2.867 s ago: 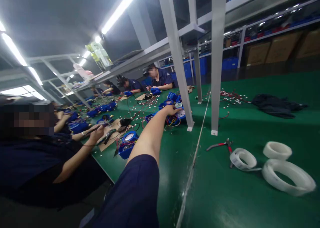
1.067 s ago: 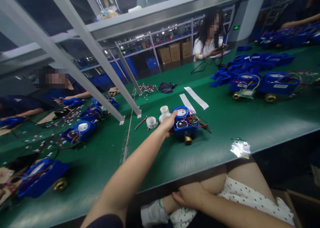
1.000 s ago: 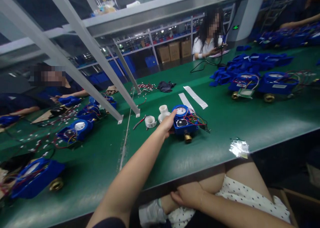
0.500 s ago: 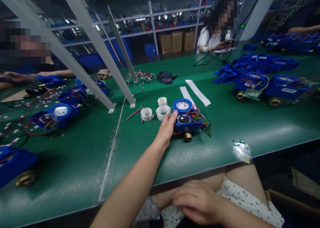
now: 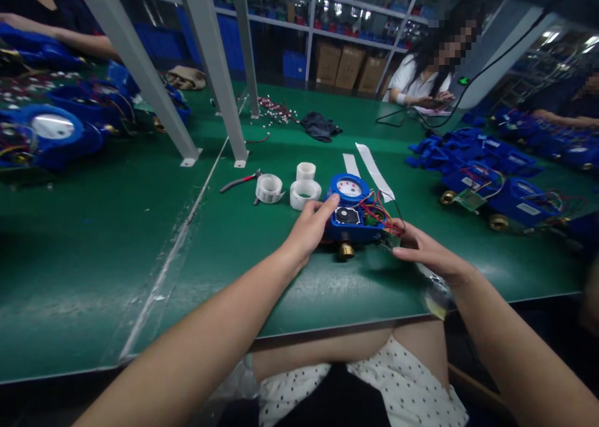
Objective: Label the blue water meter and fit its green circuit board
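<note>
My left hand (image 5: pixel 309 227) is closed on the left side of a blue water meter (image 5: pixel 358 232), its thumb on top beside the round dial. The meter has a brass pipe fitting at the front and an open compartment with a black round part and coloured wires. At its right side, my right hand (image 5: pixel 421 246) holds a small green circuit board (image 5: pixel 390 241) between thumb and fingers, with the wires running to it. Left of the meter stand rolls of white labels (image 5: pixel 305 195), and pliers with red on the handles (image 5: pixel 241 180) lie beyond them.
White label strips (image 5: pixel 374 171) lie behind the meter. A clear plastic bag (image 5: pixel 437 297) sits at the front edge. More blue meters (image 5: pixel 526 196) are at the right and left. Metal posts (image 5: pixel 219 83) rise at left. A dark cloth (image 5: pixel 321 127) lies farther back. Other people sit around the table.
My right hand has come up from my lap to the circuit board at the meter's right side. My left hand keeps its grip on the meter. The camera view has shifted.
</note>
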Demonstrator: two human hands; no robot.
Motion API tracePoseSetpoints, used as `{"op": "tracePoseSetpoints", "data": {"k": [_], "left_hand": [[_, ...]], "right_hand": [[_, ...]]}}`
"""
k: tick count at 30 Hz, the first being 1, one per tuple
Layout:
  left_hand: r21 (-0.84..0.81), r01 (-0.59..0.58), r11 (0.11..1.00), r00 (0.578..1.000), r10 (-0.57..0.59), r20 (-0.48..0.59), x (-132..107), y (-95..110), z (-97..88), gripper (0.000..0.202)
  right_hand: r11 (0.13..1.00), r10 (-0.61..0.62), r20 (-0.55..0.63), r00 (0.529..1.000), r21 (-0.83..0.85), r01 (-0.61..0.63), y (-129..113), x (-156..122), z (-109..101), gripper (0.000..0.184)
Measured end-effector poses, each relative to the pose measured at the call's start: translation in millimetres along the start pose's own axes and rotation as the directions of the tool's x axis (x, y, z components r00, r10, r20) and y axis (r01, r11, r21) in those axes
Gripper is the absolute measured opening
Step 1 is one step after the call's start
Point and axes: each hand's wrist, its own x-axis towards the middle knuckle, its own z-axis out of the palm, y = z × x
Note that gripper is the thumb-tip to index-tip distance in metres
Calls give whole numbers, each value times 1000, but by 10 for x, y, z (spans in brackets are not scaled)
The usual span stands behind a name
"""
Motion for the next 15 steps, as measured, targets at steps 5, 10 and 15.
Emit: {"op": "tracePoseSetpoints", "data": {"k": [5,10,15], "left_hand": [[2,16,1000,1000,-16,0,-31,36,4,52],[33,-13,999,1000,13,21,-62,30,-7,62],[45,-29,999,1000,29,-5,-45,-7,-2,66]], "right_hand": [[881,36,-63,997,473,-2,112,35,-82,69],[740,123,-138,983,672,2,178,69,-41,68],[761,72,-103,992,649,12,208,47,-42,72]]}}
